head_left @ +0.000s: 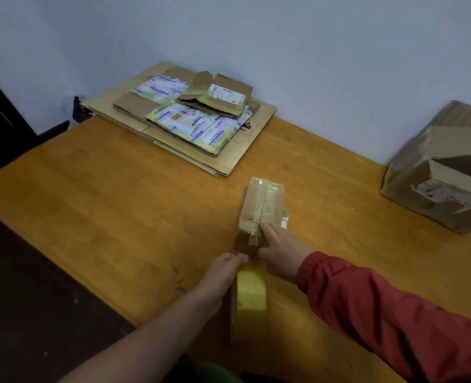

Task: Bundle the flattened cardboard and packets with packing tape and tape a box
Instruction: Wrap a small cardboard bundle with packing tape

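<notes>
The wooden table (118,211) has a broad bare stretch to the left of the hands, running to its near-left edge, beyond which the floor is dark; the far edge meets a pale wall (284,51). One small taped box (260,214) lies near the middle-right of the table, lengthwise away from the person, with tape along its top seam. The right hand (280,248), in a red sleeve (394,322), presses flat on the box's near end, fingers extended, not clenched. The left hand (224,268) grips one yellow tape roll (248,294) just below the box, fingers curled around it. One stack of flattened cardboard and packets (184,117) sits at the far edge against the wall, well apart from the hands. One larger crumpled carton (438,172) stands at the right edge, flaps open, limiting room on that side
</notes>
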